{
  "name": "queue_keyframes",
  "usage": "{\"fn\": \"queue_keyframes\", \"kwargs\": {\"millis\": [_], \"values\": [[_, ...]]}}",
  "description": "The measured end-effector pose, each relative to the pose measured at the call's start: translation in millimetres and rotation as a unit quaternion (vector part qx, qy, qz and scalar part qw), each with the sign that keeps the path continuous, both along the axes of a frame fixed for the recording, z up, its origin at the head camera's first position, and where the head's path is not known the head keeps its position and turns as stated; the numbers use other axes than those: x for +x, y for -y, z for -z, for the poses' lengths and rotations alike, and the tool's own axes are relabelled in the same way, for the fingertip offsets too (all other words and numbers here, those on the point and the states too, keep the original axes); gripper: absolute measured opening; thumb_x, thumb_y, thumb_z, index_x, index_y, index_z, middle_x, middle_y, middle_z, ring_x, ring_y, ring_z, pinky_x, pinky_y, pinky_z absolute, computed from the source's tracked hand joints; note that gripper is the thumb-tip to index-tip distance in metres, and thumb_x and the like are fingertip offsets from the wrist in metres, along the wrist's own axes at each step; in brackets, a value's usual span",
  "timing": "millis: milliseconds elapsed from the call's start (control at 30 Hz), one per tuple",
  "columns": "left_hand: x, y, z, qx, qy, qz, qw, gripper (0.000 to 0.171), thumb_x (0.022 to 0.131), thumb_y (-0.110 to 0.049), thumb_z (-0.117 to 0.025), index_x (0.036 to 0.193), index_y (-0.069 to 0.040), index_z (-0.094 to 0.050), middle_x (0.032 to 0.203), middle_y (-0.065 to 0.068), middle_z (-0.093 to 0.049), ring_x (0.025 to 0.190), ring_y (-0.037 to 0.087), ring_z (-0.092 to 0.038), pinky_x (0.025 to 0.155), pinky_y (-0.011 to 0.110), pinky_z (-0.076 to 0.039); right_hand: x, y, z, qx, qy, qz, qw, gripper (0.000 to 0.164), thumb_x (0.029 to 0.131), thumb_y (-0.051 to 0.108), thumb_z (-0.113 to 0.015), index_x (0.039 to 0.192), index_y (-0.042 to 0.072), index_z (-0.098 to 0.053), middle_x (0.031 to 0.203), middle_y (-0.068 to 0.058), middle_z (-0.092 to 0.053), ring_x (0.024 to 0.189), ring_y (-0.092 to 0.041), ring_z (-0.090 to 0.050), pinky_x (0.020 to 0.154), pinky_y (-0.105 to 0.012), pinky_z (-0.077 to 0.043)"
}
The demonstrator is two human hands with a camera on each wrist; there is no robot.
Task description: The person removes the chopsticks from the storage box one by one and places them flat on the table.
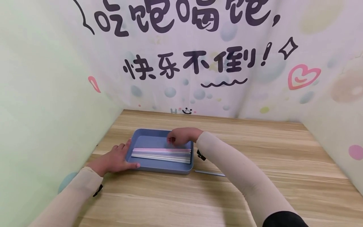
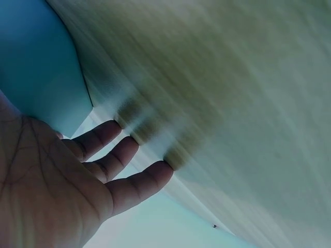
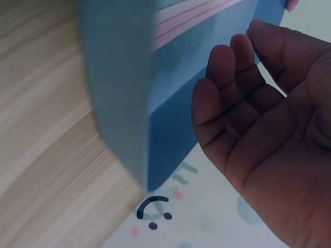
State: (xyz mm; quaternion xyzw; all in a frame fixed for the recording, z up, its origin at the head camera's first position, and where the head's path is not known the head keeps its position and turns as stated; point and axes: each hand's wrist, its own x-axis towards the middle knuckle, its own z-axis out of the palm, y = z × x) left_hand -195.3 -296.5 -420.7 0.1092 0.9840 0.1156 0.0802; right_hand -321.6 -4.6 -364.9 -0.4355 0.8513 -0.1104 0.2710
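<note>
A blue rectangular tray [image 1: 170, 170] stands on the table, with pink, lilac and white chopsticks [image 1: 161, 154] laid side by side across it. My left hand [image 1: 114, 160] rests against the tray's left front corner, thumb at the front rim. In the left wrist view its other fingers [image 2: 139, 187] extend loosely beside the tray's outer wall [image 2: 39, 67]. Over the back right part of the tray is my right hand [image 1: 182, 136], behind the chopsticks. Its fingers [image 3: 221, 64] bend loosely in the right wrist view, and nothing shows between them and the thumb.
One pale chopstick [image 1: 210, 173] lies on the wooden table [image 1: 158, 198] right of the tray, partly hidden under my right forearm. A printed white cloth [image 1: 181, 88] hangs behind the table, and a pale green wall [image 1: 42, 94] rises at the left.
</note>
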Motion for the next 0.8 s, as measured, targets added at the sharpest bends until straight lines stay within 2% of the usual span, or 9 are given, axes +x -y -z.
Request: {"fn": "queue_keyframes", "kwargs": {"millis": [333, 500, 700, 800], "values": [[0.0, -1, -3.4, 0.001, 0.011, -0.003, 0.9999, 0.128, 0.077, -0.079, -0.061, 0.153, 0.011, -0.012, 0.139, 0.039, -0.039, 0.126, 0.054, -0.037, 0.099, 0.061, -0.038, -4.2, 23, 10.2, 0.001, 0.024, 0.02, 1.0, 0.022, 0.09, -0.003, -0.059, 0.109, 0.005, -0.065, 0.094, -0.001, -0.056, 0.082, -0.015, -0.049, 0.07, -0.027, -0.042], [0.6, -1, -4.2, -0.002, 0.012, -0.008, 0.9999, 0.127, 0.077, -0.079, -0.061, 0.153, 0.011, -0.013, 0.138, 0.039, -0.039, 0.125, 0.054, -0.038, 0.099, 0.061, -0.039, -5.1, 33, 12.8, 0.002, 0.014, 0.015, 1.0, 0.02, 0.089, -0.004, -0.059, 0.105, 0.008, -0.065, 0.094, -0.002, -0.056, 0.082, -0.016, -0.049, 0.07, -0.027, -0.042], [0.5, -2, -3.1, 0.001, 0.014, -0.009, 0.9999, 0.128, 0.076, -0.079, -0.061, 0.153, 0.011, -0.012, 0.138, 0.038, -0.039, 0.124, 0.053, -0.038, 0.098, 0.061, -0.039, -6.7, 41, 23.1, 0.0, 0.052, 0.012, 0.999, 0.015, 0.09, -0.002, -0.063, 0.099, 0.009, -0.064, 0.091, -0.001, -0.055, 0.084, -0.015, -0.051, 0.072, -0.026, -0.043], [0.4, -2, -2.9, 0.001, 0.019, -0.015, 0.9997, 0.128, 0.076, -0.08, -0.061, 0.154, 0.009, -0.012, 0.14, 0.038, -0.038, 0.126, 0.053, -0.037, 0.099, 0.061, -0.039, -6.7, 43, 26.4, -0.002, 0.052, 0.005, 0.999, 0.015, 0.09, -0.002, -0.063, 0.097, 0.011, -0.063, 0.09, -0.001, -0.055, 0.085, -0.015, -0.051, 0.073, -0.026, -0.042]]}}
